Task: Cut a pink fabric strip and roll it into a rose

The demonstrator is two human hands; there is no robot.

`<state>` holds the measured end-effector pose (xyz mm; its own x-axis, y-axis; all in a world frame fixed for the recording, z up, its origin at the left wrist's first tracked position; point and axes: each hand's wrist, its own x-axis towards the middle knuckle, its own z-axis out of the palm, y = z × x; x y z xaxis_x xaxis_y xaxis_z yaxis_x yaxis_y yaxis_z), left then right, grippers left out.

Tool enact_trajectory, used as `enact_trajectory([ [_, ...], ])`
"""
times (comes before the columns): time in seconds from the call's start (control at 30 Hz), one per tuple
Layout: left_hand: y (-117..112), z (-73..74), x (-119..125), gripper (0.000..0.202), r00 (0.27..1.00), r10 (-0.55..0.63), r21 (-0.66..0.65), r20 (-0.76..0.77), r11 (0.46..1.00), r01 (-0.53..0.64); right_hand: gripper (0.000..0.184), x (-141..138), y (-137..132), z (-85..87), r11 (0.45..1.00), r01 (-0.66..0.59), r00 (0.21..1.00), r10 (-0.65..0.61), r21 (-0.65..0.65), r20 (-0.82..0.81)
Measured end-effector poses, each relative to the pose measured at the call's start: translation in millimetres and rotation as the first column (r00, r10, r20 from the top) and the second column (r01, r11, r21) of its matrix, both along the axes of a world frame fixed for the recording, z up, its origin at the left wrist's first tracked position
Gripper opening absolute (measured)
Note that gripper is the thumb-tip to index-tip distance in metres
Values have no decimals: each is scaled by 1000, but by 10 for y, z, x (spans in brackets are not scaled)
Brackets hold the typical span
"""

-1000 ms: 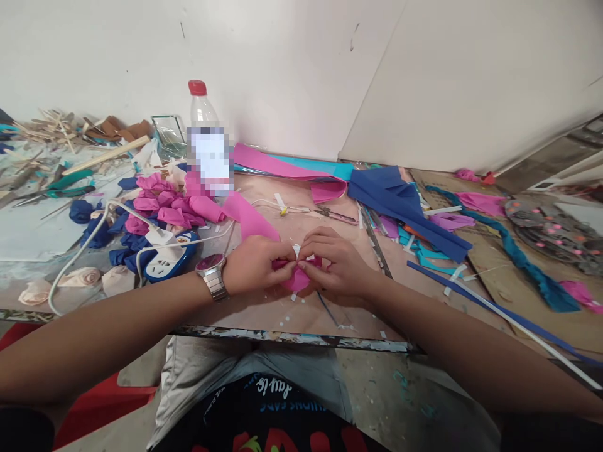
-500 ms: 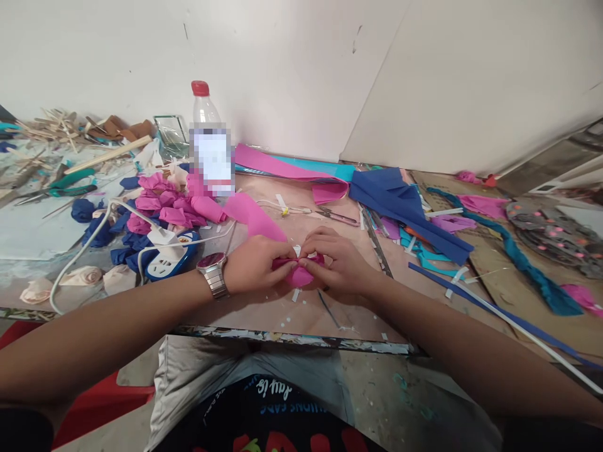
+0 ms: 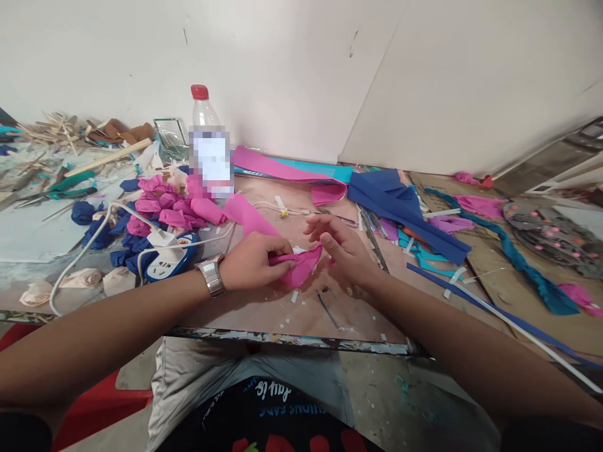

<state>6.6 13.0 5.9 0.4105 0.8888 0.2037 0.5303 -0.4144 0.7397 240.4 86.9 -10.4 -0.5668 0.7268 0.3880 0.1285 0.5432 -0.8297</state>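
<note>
My left hand [image 3: 258, 260], a watch on its wrist, pinches a pink strip of thin cloth or paper [image 3: 301, 267] between thumb and fingers. The strip's folded end sticks out toward the right, and its flat length [image 3: 252, 216] runs back behind the hand to the pink pile. My right hand [image 3: 342, 251] is open just right of that end, thumb and fingers apart. A little pink shows by its palm; whether it touches the strip I cannot make out. Rolled pink rosettes [image 3: 162, 201] lie heaped at the left, with dark blue ones [image 3: 98, 231] and cream ones [image 3: 87, 278].
A blue-and-white power strip [image 3: 164, 267] with a white cable sits left of my hands. Behind stands a red-capped bottle [image 3: 206, 113], a blurred phone before it. Blue fabric [image 3: 405, 210] and a teal twisted strip [image 3: 518, 251] lie right. Green-handled pliers [image 3: 70, 187] rest far left.
My right hand has let go of the pink strip, opened its fingers and moved slightly right. My left hand keeps its pinch, and the folded end now shows between the hands.
</note>
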Motion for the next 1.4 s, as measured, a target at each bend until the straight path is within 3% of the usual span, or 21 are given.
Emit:
enact_trajectory([
  [0.1, 45, -13, -14, 25, 986, 25, -90, 166, 996, -10, 69, -6, 52, -21, 967, -24, 993, -6, -252, -117],
  [0.2, 81, -26, -27, 25, 966, 84, -150, 246, 988, -48, 72, -28, 59, -4, 880, -46, 978, -55, -472, -199],
  [0.3, 98, -38, -35, 29, 955, 107, -195, 278, 979, -53, 70, -46, 49, 4, 843, -63, 965, -84, -534, -247],
  [0.37, 103, -39, -37, 29, 946, 118, -227, 303, 973, -49, 65, -48, 60, -15, 880, -27, 955, -118, -474, -273],
  [0.47, 110, -26, -36, 29, 934, 138, -240, 331, 969, -58, 40, -34, 104, -49, 933, 99, 942, -200, -347, -268],
  [0.53, 116, -15, -35, 30, 932, 139, -240, 334, 969, -59, 25, -21, 132, -45, 946, 216, 941, -268, -243, -208],
  [0.63, 122, -15, -37, 28, 941, 125, -242, 313, 969, -49, 19, -8, 146, 6, 941, 335, 931, -339, -53, -137],
  [0.73, 119, -35, -40, 27, 959, 94, -233, 266, 972, -31, 17, 5, 138, 55, 943, 323, 942, -314, 76, -116],
  [1.03, 126, -45, -78, 22, 979, 118, -181, 164, 979, -88, 27, 36, 106, 49, 932, 270, 962, -272, 241, -28],
  [1.13, 123, -49, -83, 20, 981, 133, -167, 139, 980, -110, 26, 46, 82, 112, 876, 203, 975, -220, 437, -11],
  [1.27, 94, -71, -67, 21, 991, 126, -22, -36, 992, -127, 27, 46, 0, 195, 713, 118, 980, -194, 691, 33],
  [1.33, 75, -83, -48, 22, 988, 100, 38, -121, 995, -96, 23, 28, -57, 204, 686, 29, 987, -136, 727, 90],
  [1.4, 57, -92, -26, 20, 985, 66, 59, -160, 997, -57, 19, 0, -109, 188, 698, -93, 981, -57, 710, 185],
])
